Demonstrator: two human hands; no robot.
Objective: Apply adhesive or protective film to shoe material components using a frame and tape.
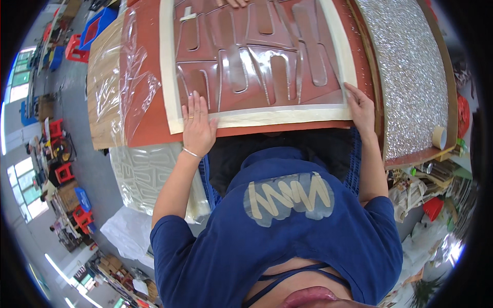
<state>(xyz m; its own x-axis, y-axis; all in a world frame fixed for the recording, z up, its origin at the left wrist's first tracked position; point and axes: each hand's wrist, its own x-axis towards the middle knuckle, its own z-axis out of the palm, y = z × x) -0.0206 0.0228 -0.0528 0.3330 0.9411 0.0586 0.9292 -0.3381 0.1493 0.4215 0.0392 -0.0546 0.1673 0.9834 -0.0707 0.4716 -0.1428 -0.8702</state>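
A clear plastic sheet (308, 97) with a wide cream border (267, 116) lies on a red-brown tabletop (146, 110). Several cut-out shapes with glittering silver outlines show in it, and a short piece of cream tape (188, 16) sticks near its far left. My left hand (199, 128) lies flat, fingers stretched, on the sheet's near left corner. At the near right corner my right hand (361, 110) grips the border's edge with bent fingers; its fingertips are partly hidden. Another person's hand (233, 2) rests on the far edge.
To the right stands a board covered in silver glitter (411, 72), with a tape roll (439, 137) at its near corner. Clear film (136, 77) covers the table's left side. A pile of pale patterned sheets (151, 174) sits below left, and red stools (77, 49) stand farther off.
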